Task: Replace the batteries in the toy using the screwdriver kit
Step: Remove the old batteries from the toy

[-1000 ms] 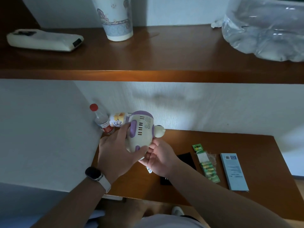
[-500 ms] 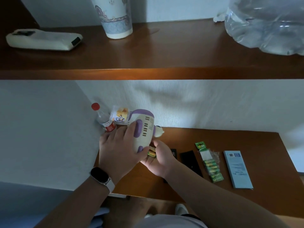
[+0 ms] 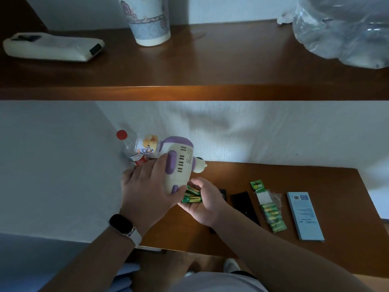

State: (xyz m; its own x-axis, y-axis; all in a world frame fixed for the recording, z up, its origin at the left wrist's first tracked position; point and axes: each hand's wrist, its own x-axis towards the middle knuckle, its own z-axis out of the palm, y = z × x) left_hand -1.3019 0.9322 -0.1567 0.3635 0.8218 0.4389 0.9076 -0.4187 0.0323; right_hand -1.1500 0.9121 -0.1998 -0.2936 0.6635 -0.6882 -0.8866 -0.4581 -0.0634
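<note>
Upper shelf (image 3: 210, 68): a white oblong device (image 3: 52, 47) at left, a patterned paper cup (image 3: 148, 22) at centre, a clear plastic bag (image 3: 345, 30) at right. Below it, the brown table (image 3: 315, 182) sits in a wall corner.

In that corner stands a clear bottle (image 3: 130, 150) with a red cap, partly hidden behind the toy and the left hand. On the right half of the table, from left to right, lie a black flat piece (image 3: 244, 204), a green battery pack (image 3: 271, 209) with its clear wrapper torn open at the top, and a pale blue booklet (image 3: 305, 216). They lie side by side without touching. A second, smaller black piece (image 3: 222, 193) shows just past the right hand's knuckles; what it is cannot be told.

The cream-and-purple toy (image 3: 179, 163) is held off the table, near the corner, its slotted side facing the camera. The left hand (image 3: 147, 190), with a dark watch (image 3: 123, 225) on its wrist, wraps the toy's lower body. Its fingers curl over the purple trim and its thumb lies under the base.

The right hand (image 3: 204, 203) is turned palm up directly beneath the toy's base. It is cupped, fingers and thumb bent inward around several loose batteries (image 3: 191, 196), green and gold, which lie across the palm.
</note>
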